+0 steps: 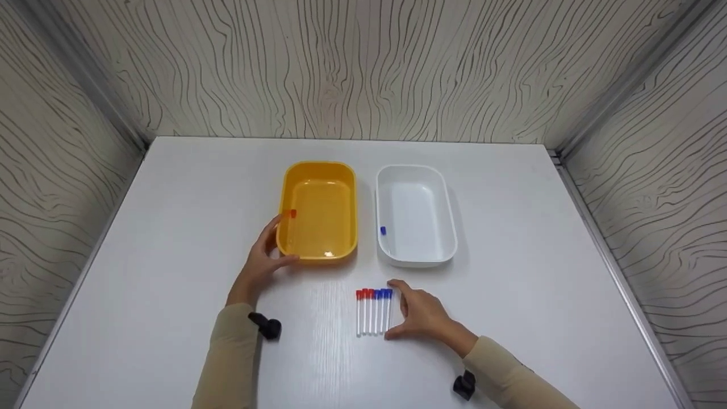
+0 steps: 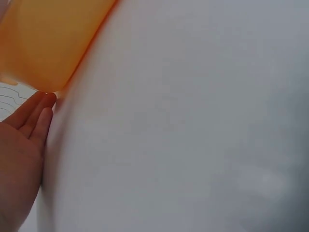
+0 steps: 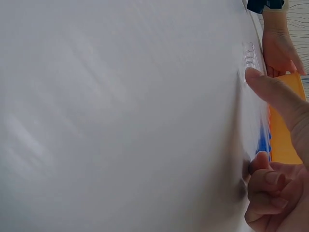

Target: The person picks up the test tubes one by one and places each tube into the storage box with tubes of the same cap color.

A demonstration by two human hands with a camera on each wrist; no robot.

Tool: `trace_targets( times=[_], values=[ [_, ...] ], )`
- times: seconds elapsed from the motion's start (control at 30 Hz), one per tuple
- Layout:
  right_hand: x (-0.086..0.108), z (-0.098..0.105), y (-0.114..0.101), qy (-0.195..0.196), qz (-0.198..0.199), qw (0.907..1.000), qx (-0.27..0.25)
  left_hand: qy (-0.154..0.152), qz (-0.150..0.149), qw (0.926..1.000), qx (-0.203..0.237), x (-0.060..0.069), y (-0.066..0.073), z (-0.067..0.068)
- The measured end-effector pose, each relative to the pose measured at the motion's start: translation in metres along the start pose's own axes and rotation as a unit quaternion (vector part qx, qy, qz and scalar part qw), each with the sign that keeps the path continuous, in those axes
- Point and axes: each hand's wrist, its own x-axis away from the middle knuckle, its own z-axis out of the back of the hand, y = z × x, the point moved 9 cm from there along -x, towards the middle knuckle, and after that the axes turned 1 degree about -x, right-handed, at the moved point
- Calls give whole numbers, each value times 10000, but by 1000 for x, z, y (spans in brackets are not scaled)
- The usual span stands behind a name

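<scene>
– Start at the right hand [image 1: 423, 313]: pinching or spread?

– Looks spread, with a wide gap between thumb and index finger and a loose bend in the others; spans the right end of the tube row [image 1: 371, 312], from near the blue caps [image 1: 377, 295] to near the clear ends, and pinches nothing visible; cannot tell about light contact

– And the left hand [image 1: 260, 266]?

– Spread too, fairly straight-fingered, round the near left corner of the yellow bin [image 1: 324, 221]; touches the outer wall

– Now the tubes: where exactly?

– On the white table [image 1: 170, 255], side by side on the near side of both bins, near the gap between them; count three with red caps [image 1: 364, 293], then three with blue, left to right, with the capped ends toward the bins

– Anything inside the bins?

– See one red cap [image 1: 293, 213] by the left wall of the yellow bin, one blue cap [image 1: 383, 230] by the left wall of the white bin [image 1: 417, 227]; cannot make out for certain a clear tube below either

– So how far along?

– Judge it early: one of each colour in a bin; six in the row, three of each, still outside
</scene>
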Motion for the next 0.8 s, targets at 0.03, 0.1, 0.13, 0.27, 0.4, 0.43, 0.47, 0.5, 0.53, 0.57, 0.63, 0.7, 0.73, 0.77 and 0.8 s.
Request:
trace_targets(
  times=[0.03,0.1,0.13,0.27,0.4,0.43,0.47,0.5,0.53,0.57,0.63,0.7,0.73,0.77,0.8],
  values=[
    [0,0,0,2,-24,10000,1,-18,2,10000,-2,0,0,0],
    [1,0,0,-7,-85,10000,-9,-34,-26,10000,-3,1,1,-1],
    [1,-1,0,-1,-98,10000,-4,-35,-21,10000,-6,1,1,-1],
    [1,-2,0,-9,-91,10000,-23,-35,62,10000,8,1,0,-1],
    [1,-2,-1,19,-17,10000,-39,-35,133,9999,-5,1,-1,-1],
    [1,-2,-1,28,7,10000,-37,-46,129,9999,-15,2,-1,-2],
    [1,-1,-1,42,30,10000,-28,-59,120,9999,-24,2,-1,-2],
    [1,-1,-1,53,51,10000,-23,-66,92,9999,-10,2,0,-2],
    [1,0,-1,80,97,9999,-11,-73,23,10000,40,2,1,-2],
    [2,0,-2,107,146,9998,6,-81,-54,9999,79,2,2,-2],
    [2,3,-3,180,255,9995,30,-111,-231,9996,145,2,5,-3],
    [2,5,-4,234,347,9991,37,-121,-365,9991,194,2,7,-3],
    [3,6,-4,256,380,9989,37,-129,-415,9988,205,2,7,-3],
    [3,7,-4,257,384,9989,19,-128,-419,9989,186,2,7,-3],
    [3,7,-4,252,379,9990,21,-120,-403,9990,168,2,7,-3]
  ],
)
